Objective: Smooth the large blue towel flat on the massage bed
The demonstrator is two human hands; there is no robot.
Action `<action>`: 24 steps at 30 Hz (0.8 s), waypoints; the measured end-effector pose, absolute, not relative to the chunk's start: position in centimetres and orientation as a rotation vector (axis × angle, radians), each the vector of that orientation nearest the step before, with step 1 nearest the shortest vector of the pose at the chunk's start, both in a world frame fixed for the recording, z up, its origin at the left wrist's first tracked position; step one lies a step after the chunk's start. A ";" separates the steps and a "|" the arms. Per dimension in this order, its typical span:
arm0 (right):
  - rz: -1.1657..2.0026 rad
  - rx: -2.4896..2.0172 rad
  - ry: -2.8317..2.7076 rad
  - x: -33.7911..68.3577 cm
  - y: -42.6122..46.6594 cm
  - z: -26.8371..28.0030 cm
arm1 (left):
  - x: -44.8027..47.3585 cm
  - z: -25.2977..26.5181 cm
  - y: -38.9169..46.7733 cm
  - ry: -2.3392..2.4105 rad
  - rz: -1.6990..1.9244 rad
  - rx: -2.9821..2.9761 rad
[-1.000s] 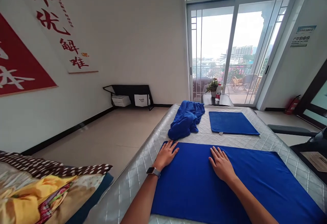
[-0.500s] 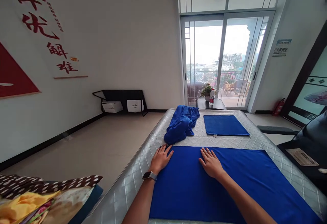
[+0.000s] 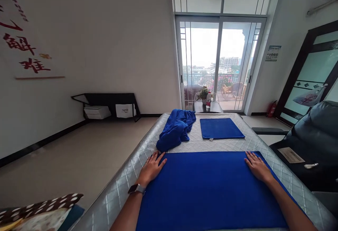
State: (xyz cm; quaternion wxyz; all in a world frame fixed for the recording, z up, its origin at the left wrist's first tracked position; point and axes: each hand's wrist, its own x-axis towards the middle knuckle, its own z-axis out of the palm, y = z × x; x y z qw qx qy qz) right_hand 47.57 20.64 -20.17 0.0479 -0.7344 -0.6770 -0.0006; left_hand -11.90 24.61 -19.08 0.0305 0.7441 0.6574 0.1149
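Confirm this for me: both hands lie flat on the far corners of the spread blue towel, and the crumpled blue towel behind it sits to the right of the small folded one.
Not quite. The head view shows the crumpled blue towel to the left of the small folded one. The rest holds: the left hand and right hand lie flat on the far corners of the spread blue towel.

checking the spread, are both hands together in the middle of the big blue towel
No: the left hand lies flat at the far left corner of the big blue towel and the right hand at its far right corner.
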 end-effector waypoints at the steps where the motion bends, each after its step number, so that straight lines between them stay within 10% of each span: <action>1: -0.017 -2.262 -2.054 48.5 20.8 -20.6 | -12.0 -19.1 24.7 2.030 0.363 2.280; 24: -0.118 -2.488 -1.914 47.9 22.5 -15.4 | -12.2 -19.5 24.8 2.111 0.401 2.242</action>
